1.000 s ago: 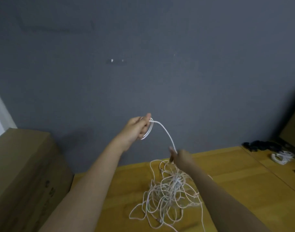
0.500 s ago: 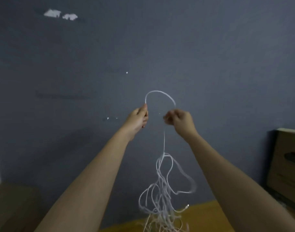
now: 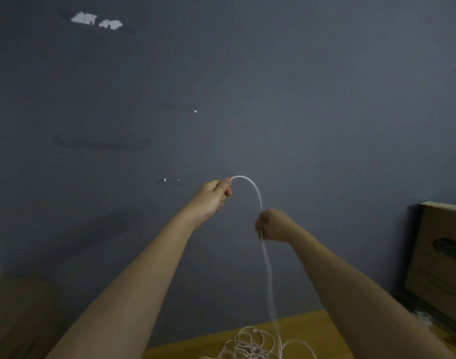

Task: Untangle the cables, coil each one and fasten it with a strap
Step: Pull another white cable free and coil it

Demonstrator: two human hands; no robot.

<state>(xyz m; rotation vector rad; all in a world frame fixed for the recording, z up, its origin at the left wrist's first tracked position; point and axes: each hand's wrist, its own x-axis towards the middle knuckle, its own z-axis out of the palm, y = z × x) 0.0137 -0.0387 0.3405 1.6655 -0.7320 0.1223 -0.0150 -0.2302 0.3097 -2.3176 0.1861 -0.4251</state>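
The white cable (image 3: 267, 257) is motion-blurred where it drops below the right hand (image 3: 273, 225), so its lower run is only faintly seen. Inside that fist the cable is hidden by the curled fingers, and the same holds within the left hand (image 3: 212, 195), where the cable's end cannot be made out. The tangle of cable (image 3: 253, 344) below the right hand is cut off by the bottom edge, and its separate strands cannot be counted. The cardboard box (image 3: 439, 260) to the right of the right hand is clipped by the right edge; its dark printed mark is too blurred to be read.
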